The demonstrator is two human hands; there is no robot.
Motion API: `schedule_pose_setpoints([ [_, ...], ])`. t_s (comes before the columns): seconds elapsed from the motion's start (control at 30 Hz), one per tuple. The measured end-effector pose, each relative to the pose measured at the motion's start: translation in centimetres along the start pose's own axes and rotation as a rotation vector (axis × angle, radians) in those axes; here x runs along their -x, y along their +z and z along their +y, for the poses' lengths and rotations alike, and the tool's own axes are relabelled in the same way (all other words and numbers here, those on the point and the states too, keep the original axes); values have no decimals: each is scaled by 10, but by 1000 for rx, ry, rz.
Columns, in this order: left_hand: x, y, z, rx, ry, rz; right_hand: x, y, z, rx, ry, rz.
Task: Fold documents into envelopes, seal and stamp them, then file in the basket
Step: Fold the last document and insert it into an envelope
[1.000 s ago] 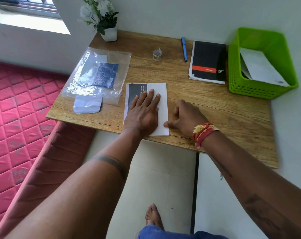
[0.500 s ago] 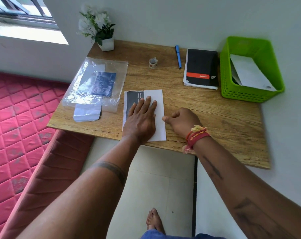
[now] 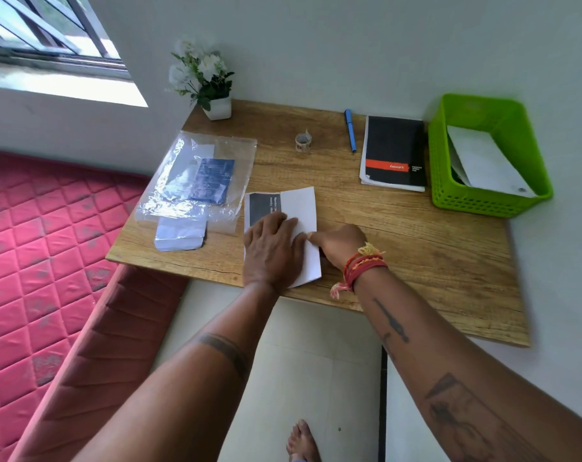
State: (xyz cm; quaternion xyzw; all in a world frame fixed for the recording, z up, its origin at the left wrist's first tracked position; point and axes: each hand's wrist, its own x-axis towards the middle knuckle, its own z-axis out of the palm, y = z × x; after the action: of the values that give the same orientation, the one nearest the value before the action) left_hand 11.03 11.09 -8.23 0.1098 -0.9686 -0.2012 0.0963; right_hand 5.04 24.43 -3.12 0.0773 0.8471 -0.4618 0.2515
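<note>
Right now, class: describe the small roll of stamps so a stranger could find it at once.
Start at the wooden desk and look along its far edge. The roll of stamps stands between the flower pot and the blue pen, the only small round thing there.

We are looking down at a wooden table (image 3: 416, 261) that is standing against a plain pale wall (image 3: 349, 45), which is running along the far side and down the right. At the far left a window (image 3: 42, 31) with slanted metal bars is letting in bright daylight that is falling across its white sill (image 3: 66, 88). Below it a red quilted mattress (image 3: 32, 245) is lying on the left with a reddish-brown padded edge (image 3: 92, 345) running beside it, and pale floor tiles (image 3: 299, 361) with a dark seam are showing under the table's near edge.
</note>
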Motion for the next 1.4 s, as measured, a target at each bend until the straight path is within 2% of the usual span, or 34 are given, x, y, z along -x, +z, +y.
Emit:
schedule_pose_setpoints([
  [0.1,-2,0,-1,128,-27,83,6,9,6,-156,-125,22],
  [0.23,-5,-11,-7,493,-136,177,16,23,13,-297,-264,38],
  [0.33,-4,-22,-13,669,-279,223,22,33,26,-129,-413,12],
  [0.43,-6,-25,-19,722,-356,196,26,46,44,326,-650,137],
  [0.5,-9,-25,-22,759,-381,169,27,53,50,505,-738,213],
  [0.77,-12,-32,-26,979,-570,248,17,63,56,536,-783,313],
  [0.97,-4,-24,-21,647,-496,356,16,65,58,533,-796,354],
  [1.13,2,-22,-35,389,-406,227,16,65,58,492,-753,380],
  [1.3,-1,-17,-36,284,-166,49,9,56,46,446,-657,328],
  [1.4,-8,-9,-29,209,-78,-14,-10,36,37,487,-602,308],
])
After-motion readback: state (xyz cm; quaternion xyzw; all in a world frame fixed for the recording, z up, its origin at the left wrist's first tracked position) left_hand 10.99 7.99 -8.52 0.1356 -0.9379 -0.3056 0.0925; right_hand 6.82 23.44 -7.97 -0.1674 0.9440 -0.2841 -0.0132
